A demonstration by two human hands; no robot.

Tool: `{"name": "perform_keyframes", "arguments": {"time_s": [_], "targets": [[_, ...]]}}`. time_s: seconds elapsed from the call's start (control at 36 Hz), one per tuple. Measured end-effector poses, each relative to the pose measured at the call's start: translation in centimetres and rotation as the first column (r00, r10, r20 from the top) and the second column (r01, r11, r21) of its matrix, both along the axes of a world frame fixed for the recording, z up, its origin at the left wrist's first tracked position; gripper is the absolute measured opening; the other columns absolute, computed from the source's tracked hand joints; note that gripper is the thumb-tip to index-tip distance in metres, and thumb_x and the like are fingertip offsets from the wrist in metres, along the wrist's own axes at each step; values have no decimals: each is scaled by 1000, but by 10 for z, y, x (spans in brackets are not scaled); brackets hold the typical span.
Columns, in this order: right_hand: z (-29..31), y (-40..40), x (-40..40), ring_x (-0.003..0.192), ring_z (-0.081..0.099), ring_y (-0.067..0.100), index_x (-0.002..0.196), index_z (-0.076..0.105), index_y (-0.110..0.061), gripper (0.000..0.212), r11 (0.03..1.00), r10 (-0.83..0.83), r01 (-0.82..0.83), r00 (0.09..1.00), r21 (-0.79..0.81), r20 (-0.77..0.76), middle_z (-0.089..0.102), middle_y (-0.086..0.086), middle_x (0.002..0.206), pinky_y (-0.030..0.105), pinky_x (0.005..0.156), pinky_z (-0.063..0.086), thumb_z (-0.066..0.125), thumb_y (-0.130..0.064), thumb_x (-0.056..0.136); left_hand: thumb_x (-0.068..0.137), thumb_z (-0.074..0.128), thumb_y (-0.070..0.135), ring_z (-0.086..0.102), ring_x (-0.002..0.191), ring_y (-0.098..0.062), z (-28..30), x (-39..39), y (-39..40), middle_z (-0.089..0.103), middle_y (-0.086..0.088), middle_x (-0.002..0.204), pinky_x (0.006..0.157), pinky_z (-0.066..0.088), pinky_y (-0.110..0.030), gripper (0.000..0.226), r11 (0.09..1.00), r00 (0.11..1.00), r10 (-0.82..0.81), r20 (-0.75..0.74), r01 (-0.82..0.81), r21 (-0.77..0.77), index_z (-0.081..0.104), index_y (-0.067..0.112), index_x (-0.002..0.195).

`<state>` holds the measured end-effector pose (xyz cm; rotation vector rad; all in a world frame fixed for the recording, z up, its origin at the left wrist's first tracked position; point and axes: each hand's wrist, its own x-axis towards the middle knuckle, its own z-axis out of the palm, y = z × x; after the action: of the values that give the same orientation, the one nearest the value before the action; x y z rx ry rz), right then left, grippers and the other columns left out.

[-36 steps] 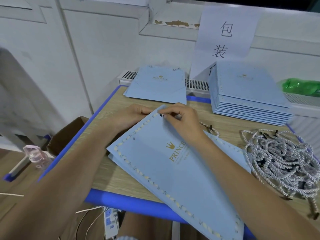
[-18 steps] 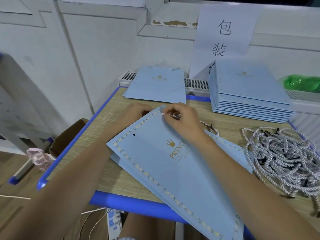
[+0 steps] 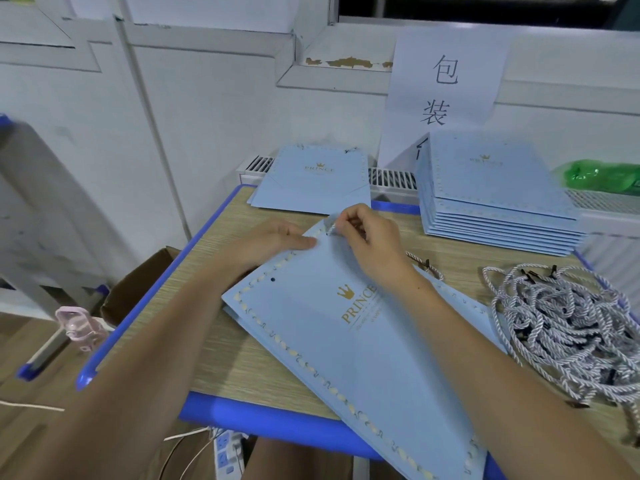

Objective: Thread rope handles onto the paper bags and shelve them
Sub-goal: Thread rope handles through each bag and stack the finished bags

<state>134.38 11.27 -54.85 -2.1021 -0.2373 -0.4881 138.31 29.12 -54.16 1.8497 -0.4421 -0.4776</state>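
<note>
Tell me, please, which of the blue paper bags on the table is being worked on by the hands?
The near bag, lying flat at the front edge. The left hand presses its top edge and the right hand pinches a rope end there; the far single bag and tall stack lie untouched.

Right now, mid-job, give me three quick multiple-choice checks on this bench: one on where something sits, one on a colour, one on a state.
1. Where is the loose pile of rope handles?
A. On the table, right of the bag being threaded
B. In the cardboard box
C. On the tall bag stack

2. What colour is the table edge?
A. Red
B. Blue
C. Black

3. What is the right hand doing?
A. Lying flat and open
B. Hanging off the table
C. Pinching a rope end at the bag's top edge

Answers: 1 A, the tangle lies on the wood right of the paper bag. 2 B, the rim is bright blue. 3 C, its fingers pinch the rope by the hole while the left hand steadies the bag.
</note>
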Motion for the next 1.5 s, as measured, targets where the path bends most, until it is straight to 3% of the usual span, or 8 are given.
{"name": "perform_keyframes", "arguments": {"time_s": [0.33,0.5,0.58,0.67,0.89,1.17,1.28,1.5], "targets": [[39,-63,-15,73,56,20,89,66,-17,7,840,-256,140,954,-525,-154,60,-2,76,31,66,45,60,-20,86,76,68,38,69,83,-18,6,11,22,70,-14,98,91,49,-34,58,980,972,195,130,-197,2,64,-15,99],[42,-89,-23,74,56,24,79,73,1,36,738,-416,193,884,-647,-211,63,16,78,30,59,43,68,-35,83,49,76,73,62,90,-26,-18,41,37,69,-6,98,95,44,-43,77,973,971,220,94,-225,48,71,7,89],[50,-89,-29,48,45,12,74,75,-7,23,881,-302,88,861,-465,-409,59,4,56,17,45,35,69,-26,84,49,72,79,55,85,-20,-10,33,32,63,-4,92,85,42,-37,84,971,972,222,69,-227,69,69,6,90],[48,-70,-31,43,46,9,75,69,-6,24,1000,12,-20,850,-10,-527,62,-1,51,14,40,32,60,-21,92,91,59,37,64,61,-10,-1,13,19,67,9,68,64,48,-18,30,976,975,215,60,-216,25,65,14,73],[27,-15,-20,43,44,6,70,55,-13,21,808,415,-127,816,575,-403,58,1,56,14,38,30,60,1,86,95,49,44,38,46,-13,8,9,17,46,3,58,48,28,-24,38,943,970,241,38,-243,228,53,17,68],[12,-28,-21,67,51,9,110,42,-19,50,951,-93,-22,931,-308,-354,53,-2,76,22,57,38,74,-40,77,82,70,37,23,50,-14,17,1,42,33,1,56,44,18,-20,48,841,997,-74,15,55,538,39,16,51],[13,-32,-27,102,46,12,123,39,-38,54,910,6,-108,969,-400,-248,36,-4,111,27,85,40,71,-38,81,83,69,34,23,45,-12,18,-1,41,33,1,50,42,19,-19,40,854,998,-67,-2,59,517,52,11,54],[10,-27,-29,102,34,1,83,67,-42,19,854,269,-351,929,-384,-253,45,-16,97,2,86,24,77,-27,77,84,67,32,21,42,-11,18,-2,41,27,3,46,44,18,-19,38,885,999,-50,-11,49,462,53,10,58]]}}
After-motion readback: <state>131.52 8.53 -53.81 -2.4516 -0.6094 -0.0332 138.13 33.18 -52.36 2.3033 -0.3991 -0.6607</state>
